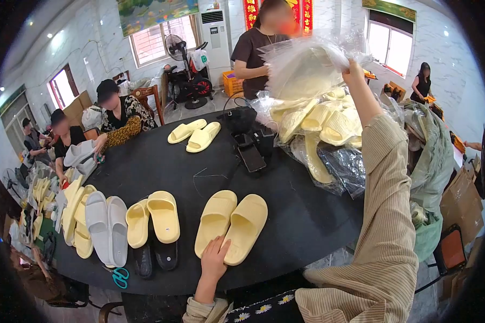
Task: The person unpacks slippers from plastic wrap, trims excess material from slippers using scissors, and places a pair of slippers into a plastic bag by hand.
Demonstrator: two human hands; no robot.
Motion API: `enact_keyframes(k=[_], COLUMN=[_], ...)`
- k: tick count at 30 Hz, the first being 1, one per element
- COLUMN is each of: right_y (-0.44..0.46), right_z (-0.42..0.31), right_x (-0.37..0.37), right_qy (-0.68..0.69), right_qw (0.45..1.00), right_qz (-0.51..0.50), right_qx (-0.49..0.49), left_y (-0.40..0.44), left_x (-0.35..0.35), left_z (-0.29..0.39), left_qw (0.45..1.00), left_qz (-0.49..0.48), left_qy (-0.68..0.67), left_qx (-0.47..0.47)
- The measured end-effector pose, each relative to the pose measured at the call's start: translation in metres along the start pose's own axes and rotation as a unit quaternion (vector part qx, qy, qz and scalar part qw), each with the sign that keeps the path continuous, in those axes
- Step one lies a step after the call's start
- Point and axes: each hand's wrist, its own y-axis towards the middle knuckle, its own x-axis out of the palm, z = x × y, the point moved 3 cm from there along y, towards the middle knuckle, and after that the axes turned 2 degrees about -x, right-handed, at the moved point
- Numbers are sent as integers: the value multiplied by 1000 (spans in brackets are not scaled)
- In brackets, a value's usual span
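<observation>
On the black table (301, 231) lies a pair of yellow slippers (247, 229), side by side near the front edge. My left hand (214, 261) rests at their heel ends, its fingers close together and touching them; whether it grips them is unclear. Raised at the upper right, my right hand (353, 72) is closed on a clear plastic bag (307, 67). Below that bag is a heap of yellow slippers (336, 126) in plastic.
Grey slippers (107, 229), smaller yellow slippers (163, 217), black slippers (166, 254) and teal scissors (120, 277) are at the left. Another yellow pair (202, 137) and a phone (251, 158) lie farther back. A person (248, 59) stands across the table; others sit at the left.
</observation>
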Motion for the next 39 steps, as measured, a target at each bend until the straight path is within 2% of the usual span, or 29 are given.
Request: enact_keyframes(k=[5, 7, 14, 22, 31, 33, 36, 38, 39], right_y=[-22, -12, -36, -33, -16, -17, 43, 90, -3], right_z=[6, 13, 14, 13, -4, -16, -4, 24, 0], right_x=[11, 14, 22, 15, -14, -19, -35, -37, -13], right_qy=[10, 18, 12, -21, -77, -50, -35, 34, -3], right_qw=[1000, 999, 999, 999, 996, 997, 999, 997, 999], right_qz=[26, -21, -35, 36, 24, 33, 38, -63, -49], right_qx=[1, 26, 25, -15, -47, -40, -6, -2, -4], left_y=[-1, -1, -1, -1, -1, -1, -1, -1, -1], left_x=[1, 1, 0, 1, 0, 0, 1, 2, 1], left_z=[0, 0, 1, 0, 1, 1, 1, 1, 1], left_qw=[1000, 1000, 1000, 1000, 1000, 1000, 1000, 1000, 1000], left_qz=[4, 10, 17, 0, -2, -9, -11, -11, -7], left_qy=[5, -1, -2, 9, 5, 10, 14, 16, 15], left_qx=[6, 6, 9, -3, -3, -6, -9, -12, -7])
